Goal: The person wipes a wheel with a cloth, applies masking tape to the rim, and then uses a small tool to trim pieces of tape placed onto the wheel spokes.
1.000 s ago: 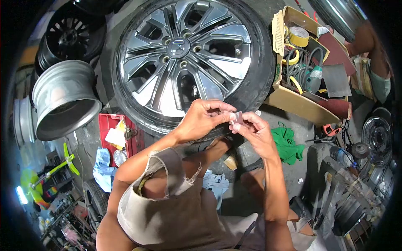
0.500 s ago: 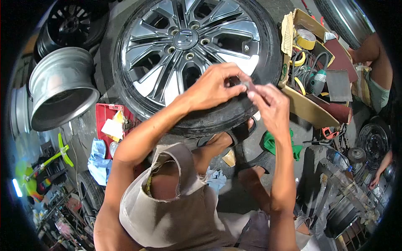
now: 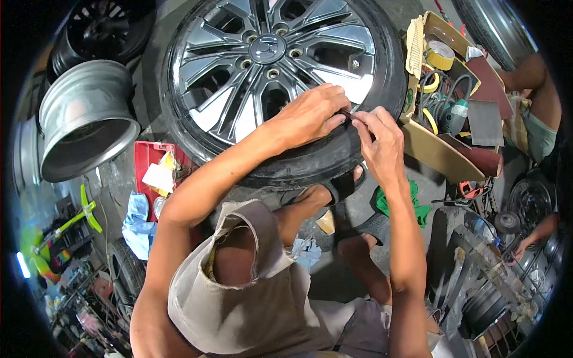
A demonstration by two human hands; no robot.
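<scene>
A silver multi-spoke alloy wheel (image 3: 267,49), with its black tyre (image 3: 298,169) mounted, lies face up in front of the person. To its right stands an open cardboard box (image 3: 444,156) holding cables, a power tool (image 3: 456,116) and a yellow roll of tape (image 3: 440,55). To the left, a bare silver rim (image 3: 89,89) rests on its side. A red case (image 3: 142,170) sits near the tyre's lower left.

The left hand (image 3: 313,116) reaches over the wheel's near right edge; the right hand (image 3: 383,143) is just beside it. Between their fingertips both pinch a small dark strip (image 3: 349,115), mostly hidden, above the tyre's near right side. Whether it touches the rubber cannot be told.
</scene>
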